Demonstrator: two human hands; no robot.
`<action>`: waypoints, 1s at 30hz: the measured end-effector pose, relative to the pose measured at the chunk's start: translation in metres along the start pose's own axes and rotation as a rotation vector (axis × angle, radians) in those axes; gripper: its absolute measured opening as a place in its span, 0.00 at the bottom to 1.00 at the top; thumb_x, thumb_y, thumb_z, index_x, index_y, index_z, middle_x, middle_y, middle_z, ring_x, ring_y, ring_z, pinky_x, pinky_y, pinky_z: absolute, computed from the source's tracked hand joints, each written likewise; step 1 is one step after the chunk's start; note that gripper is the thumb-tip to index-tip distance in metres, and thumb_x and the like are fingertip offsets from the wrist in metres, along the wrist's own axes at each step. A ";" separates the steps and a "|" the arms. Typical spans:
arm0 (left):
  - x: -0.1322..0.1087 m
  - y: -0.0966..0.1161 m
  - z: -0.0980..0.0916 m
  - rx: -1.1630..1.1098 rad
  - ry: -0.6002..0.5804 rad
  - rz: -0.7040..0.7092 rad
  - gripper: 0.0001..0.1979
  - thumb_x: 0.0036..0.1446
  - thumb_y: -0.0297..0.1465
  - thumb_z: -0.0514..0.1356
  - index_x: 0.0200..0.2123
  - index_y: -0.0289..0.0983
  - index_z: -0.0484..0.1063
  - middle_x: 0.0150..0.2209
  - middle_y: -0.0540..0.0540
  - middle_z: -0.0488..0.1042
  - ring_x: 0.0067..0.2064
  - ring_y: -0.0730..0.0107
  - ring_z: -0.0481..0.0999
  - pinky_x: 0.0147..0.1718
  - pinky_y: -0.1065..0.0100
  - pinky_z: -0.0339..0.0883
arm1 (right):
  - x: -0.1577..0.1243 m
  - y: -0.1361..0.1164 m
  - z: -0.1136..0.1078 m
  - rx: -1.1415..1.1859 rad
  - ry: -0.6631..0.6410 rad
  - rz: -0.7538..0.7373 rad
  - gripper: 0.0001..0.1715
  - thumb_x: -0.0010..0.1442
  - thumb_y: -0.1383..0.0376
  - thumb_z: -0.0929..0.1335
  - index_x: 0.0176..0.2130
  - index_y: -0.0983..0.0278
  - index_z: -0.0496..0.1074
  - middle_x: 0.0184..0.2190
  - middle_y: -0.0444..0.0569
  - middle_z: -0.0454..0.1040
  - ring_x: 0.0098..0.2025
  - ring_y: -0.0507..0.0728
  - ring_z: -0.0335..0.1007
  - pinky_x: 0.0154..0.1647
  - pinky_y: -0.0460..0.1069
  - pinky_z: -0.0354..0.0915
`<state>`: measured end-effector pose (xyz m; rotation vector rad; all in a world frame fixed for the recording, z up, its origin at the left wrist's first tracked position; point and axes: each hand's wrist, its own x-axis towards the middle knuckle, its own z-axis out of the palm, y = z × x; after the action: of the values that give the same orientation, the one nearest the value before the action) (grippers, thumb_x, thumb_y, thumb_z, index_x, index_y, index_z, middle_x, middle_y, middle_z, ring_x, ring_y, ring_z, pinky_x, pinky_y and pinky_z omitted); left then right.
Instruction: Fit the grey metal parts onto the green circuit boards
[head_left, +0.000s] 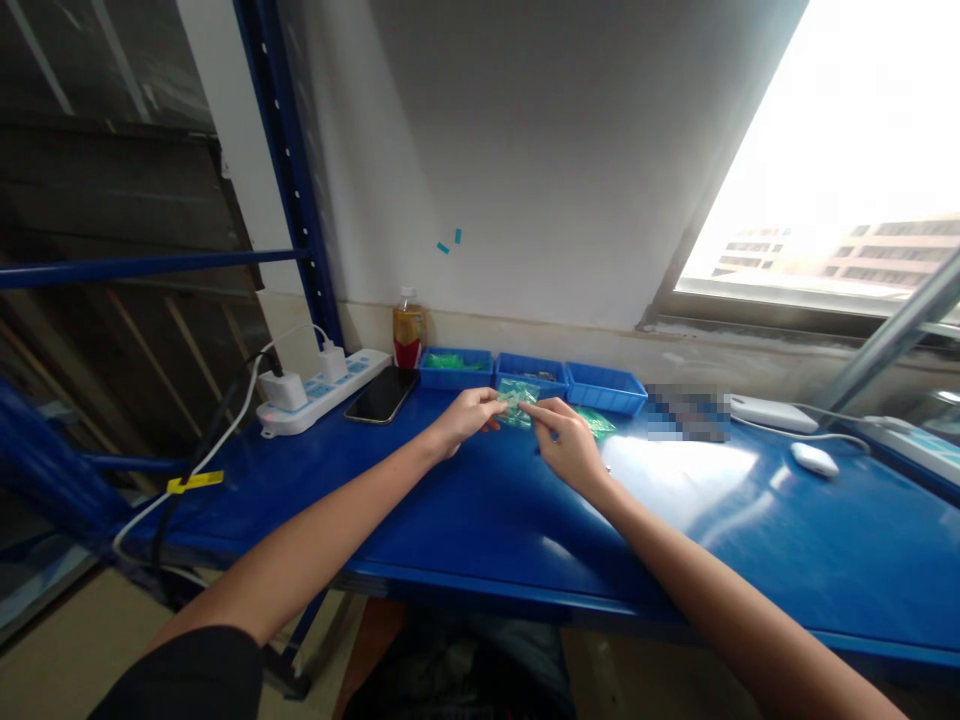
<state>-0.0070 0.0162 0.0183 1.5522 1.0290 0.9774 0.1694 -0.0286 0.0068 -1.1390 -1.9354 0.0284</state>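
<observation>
Between my two hands is a small clear, greenish plastic bag, held up just in front of the middle blue bin. My left hand pinches the bag's left edge. My right hand grips its right side with thumb and forefinger. What the bag contains is too small to make out. Beside my right hand, a bright green plastic packet lies on the blue table. The left blue bin holds green pieces, and small grey items show in the middle one.
The right blue bin stands against the wall. Toward the left are a drink bottle, a black phone and a power strip with cables. A white earbud case and a white device lie at the right.
</observation>
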 end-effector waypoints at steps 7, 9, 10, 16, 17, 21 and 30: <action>0.002 -0.005 0.001 0.226 0.177 0.286 0.09 0.53 0.35 0.60 0.33 0.35 0.71 0.27 0.48 0.74 0.28 0.71 0.73 0.28 0.71 0.64 | 0.000 -0.006 -0.001 -0.032 -0.004 -0.002 0.18 0.60 0.67 0.61 0.44 0.58 0.76 0.50 0.50 0.72 0.51 0.59 0.69 0.50 0.53 0.66; 0.004 -0.003 -0.007 0.388 0.296 0.360 0.09 0.54 0.36 0.59 0.34 0.36 0.72 0.29 0.48 0.75 0.29 0.69 0.73 0.30 0.70 0.65 | -0.001 -0.005 0.001 -0.029 -0.041 0.002 0.17 0.60 0.65 0.61 0.44 0.59 0.76 0.52 0.52 0.69 0.51 0.60 0.69 0.51 0.54 0.66; 0.005 -0.002 -0.012 0.471 0.364 0.393 0.09 0.55 0.36 0.59 0.35 0.37 0.72 0.31 0.47 0.76 0.30 0.68 0.74 0.32 0.70 0.65 | -0.002 -0.004 0.002 -0.028 -0.057 0.003 0.17 0.60 0.65 0.62 0.44 0.60 0.76 0.53 0.53 0.68 0.51 0.60 0.68 0.51 0.54 0.67; 0.036 0.012 -0.059 0.822 0.656 0.392 0.13 0.56 0.35 0.59 0.45 0.40 0.70 0.38 0.44 0.77 0.38 0.62 0.75 0.38 0.67 0.63 | -0.003 0.004 0.005 -0.060 -0.082 0.001 0.16 0.60 0.62 0.63 0.44 0.62 0.75 0.48 0.57 0.65 0.50 0.61 0.66 0.50 0.55 0.67; 0.045 0.014 -0.066 0.861 0.658 0.386 0.13 0.57 0.34 0.58 0.45 0.41 0.70 0.40 0.44 0.77 0.40 0.61 0.75 0.39 0.66 0.63 | -0.003 0.005 0.006 -0.062 -0.077 -0.006 0.15 0.60 0.62 0.64 0.44 0.62 0.75 0.47 0.56 0.64 0.50 0.61 0.66 0.50 0.55 0.66; 0.076 0.024 -0.088 1.022 0.604 0.304 0.14 0.58 0.36 0.56 0.47 0.42 0.71 0.42 0.43 0.76 0.44 0.57 0.74 0.42 0.62 0.63 | -0.003 0.008 0.007 -0.073 -0.053 -0.029 0.14 0.59 0.63 0.64 0.44 0.62 0.75 0.45 0.55 0.63 0.49 0.60 0.64 0.52 0.56 0.64; 0.103 0.023 -0.072 1.221 0.342 0.180 0.29 0.56 0.50 0.53 0.55 0.38 0.66 0.53 0.35 0.68 0.57 0.42 0.60 0.49 0.49 0.59 | 0.003 0.008 -0.003 -0.089 0.149 -0.009 0.23 0.54 0.76 0.58 0.46 0.64 0.71 0.48 0.56 0.60 0.45 0.58 0.64 0.48 0.54 0.65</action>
<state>-0.0386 0.1314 0.0635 2.5236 1.9583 0.7408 0.1767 -0.0226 0.0078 -1.1574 -1.8240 -0.1449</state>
